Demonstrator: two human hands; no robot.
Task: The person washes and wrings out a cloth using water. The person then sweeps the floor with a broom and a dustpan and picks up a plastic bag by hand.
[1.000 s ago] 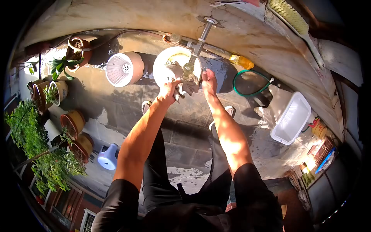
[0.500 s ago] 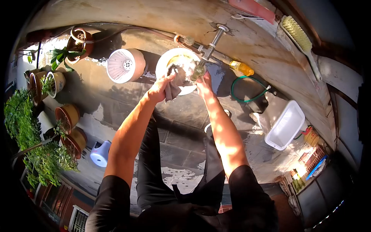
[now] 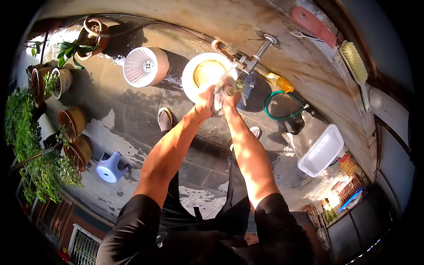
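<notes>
A wet greyish cloth is bunched between my two hands, under the tap. My left hand is closed on the cloth's left side. My right hand grips its other side, with some of its fingers hidden behind the tap. Beneath and just beyond them stands a round white basin; bright sunlight washes out what lies inside it.
Left of the basin stands a pink-and-white slotted pot. A yellow bottle, a green hose and a white tub are on the right. Potted plants and a blue stool line the left.
My left hand has moved right, towards my right hand, bringing the cloth out of the basin's middle. The cloth is now gathered between both hands. My view has shifted slightly.
</notes>
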